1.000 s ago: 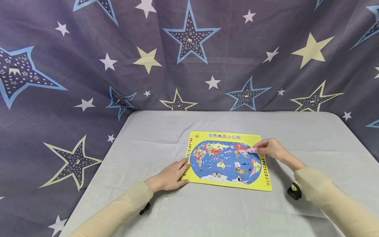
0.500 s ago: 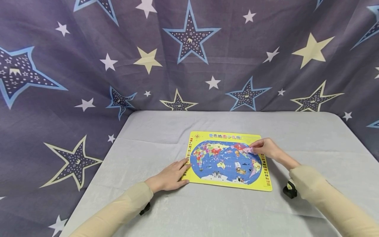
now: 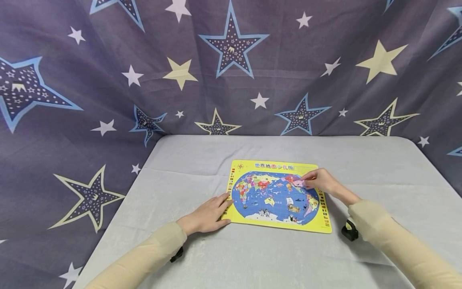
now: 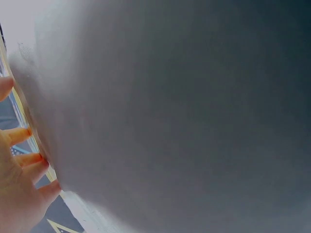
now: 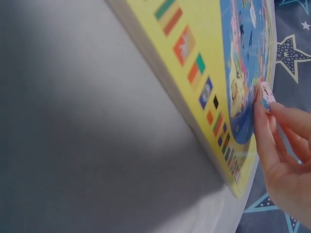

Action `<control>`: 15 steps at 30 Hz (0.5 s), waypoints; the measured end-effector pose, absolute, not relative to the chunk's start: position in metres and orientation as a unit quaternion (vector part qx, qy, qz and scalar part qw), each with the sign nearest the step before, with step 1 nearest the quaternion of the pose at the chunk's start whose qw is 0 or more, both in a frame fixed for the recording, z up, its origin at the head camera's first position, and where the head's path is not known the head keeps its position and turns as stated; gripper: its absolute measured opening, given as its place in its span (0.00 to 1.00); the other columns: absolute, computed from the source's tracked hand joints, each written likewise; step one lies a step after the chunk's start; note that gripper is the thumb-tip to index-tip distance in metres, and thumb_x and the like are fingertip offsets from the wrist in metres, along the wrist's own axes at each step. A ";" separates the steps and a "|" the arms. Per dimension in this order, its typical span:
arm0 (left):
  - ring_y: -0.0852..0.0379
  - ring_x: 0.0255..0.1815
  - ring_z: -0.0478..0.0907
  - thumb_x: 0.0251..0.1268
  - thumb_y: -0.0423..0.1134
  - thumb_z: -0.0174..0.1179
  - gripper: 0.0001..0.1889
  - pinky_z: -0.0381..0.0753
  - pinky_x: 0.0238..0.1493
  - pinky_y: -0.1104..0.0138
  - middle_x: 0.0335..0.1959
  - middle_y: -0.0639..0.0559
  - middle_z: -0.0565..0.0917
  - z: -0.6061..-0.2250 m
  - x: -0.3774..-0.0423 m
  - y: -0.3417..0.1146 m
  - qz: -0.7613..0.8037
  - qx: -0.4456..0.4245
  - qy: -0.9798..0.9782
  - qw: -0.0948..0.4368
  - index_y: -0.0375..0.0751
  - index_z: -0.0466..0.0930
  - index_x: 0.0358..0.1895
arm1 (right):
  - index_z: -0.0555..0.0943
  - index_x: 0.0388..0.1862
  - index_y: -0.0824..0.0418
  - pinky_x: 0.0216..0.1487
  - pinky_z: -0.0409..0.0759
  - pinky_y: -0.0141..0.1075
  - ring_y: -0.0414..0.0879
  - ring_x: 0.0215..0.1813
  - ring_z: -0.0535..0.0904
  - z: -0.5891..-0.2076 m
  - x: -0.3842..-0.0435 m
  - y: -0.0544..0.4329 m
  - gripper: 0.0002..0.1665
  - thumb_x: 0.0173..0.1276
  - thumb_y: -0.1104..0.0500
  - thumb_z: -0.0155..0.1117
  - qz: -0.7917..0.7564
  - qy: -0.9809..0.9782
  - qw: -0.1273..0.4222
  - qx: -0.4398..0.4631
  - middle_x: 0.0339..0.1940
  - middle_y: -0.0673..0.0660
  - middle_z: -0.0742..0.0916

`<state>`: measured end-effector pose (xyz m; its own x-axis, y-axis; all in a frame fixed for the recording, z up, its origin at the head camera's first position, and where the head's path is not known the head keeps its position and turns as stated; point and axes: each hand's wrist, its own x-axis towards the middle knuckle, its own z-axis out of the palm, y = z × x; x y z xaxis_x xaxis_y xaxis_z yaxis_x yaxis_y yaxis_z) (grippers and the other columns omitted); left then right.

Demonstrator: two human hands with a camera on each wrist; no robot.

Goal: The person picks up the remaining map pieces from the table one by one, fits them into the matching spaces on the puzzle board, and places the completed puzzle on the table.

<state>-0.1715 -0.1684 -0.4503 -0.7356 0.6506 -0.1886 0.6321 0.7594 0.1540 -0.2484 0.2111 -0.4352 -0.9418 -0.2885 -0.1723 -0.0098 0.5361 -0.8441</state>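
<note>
A yellow-framed world map puzzle board lies flat, its blue oval map printed with coloured continents. My right hand pinches a small pink puzzle piece between thumb and fingers, tilted close over the upper right of the map, by the red and pink landmass. In the right wrist view the fingertips are right at the map surface. My left hand rests at the board's left edge, fingers extended onto the yellow border and thumb at the lower left corner. The left wrist view shows its fingertips along the board's edge.
The table is covered with a light grey cloth. Behind it and to the left hangs a dark curtain printed with stars. A black wrist device hangs under the right sleeve.
My right hand has moved a little to the left over the map, carrying the pink puzzle piece inward. The left hand and the board have stayed in place.
</note>
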 end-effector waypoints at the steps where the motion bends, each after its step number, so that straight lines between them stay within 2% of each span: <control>1: 0.50 0.68 0.48 0.65 0.56 0.41 0.33 0.53 0.65 0.59 0.69 0.41 0.49 -0.450 -0.172 -0.168 0.039 0.344 0.931 0.116 0.40 0.53 0.67 | 0.76 0.42 0.80 0.37 0.80 0.36 0.53 0.35 0.82 -0.435 -0.249 0.210 0.13 0.59 0.72 0.54 -0.472 0.864 0.148 -0.088 0.36 0.70 0.81; 15: 0.50 0.68 0.48 0.65 0.55 0.41 0.32 0.53 0.65 0.59 0.69 0.41 0.49 -0.449 -0.171 -0.168 0.042 0.345 0.930 0.117 0.39 0.53 0.67 | 0.77 0.39 0.81 0.32 0.81 0.36 0.53 0.31 0.82 -0.439 -0.250 0.206 0.11 0.58 0.72 0.55 -0.468 0.867 0.131 -0.112 0.32 0.71 0.83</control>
<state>-0.1714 -0.1682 -0.4493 -0.7345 0.6518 -0.1889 0.6320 0.7584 0.1596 -0.2500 0.2065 -0.4387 -0.9405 -0.3170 -0.1221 -0.0719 0.5372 -0.8404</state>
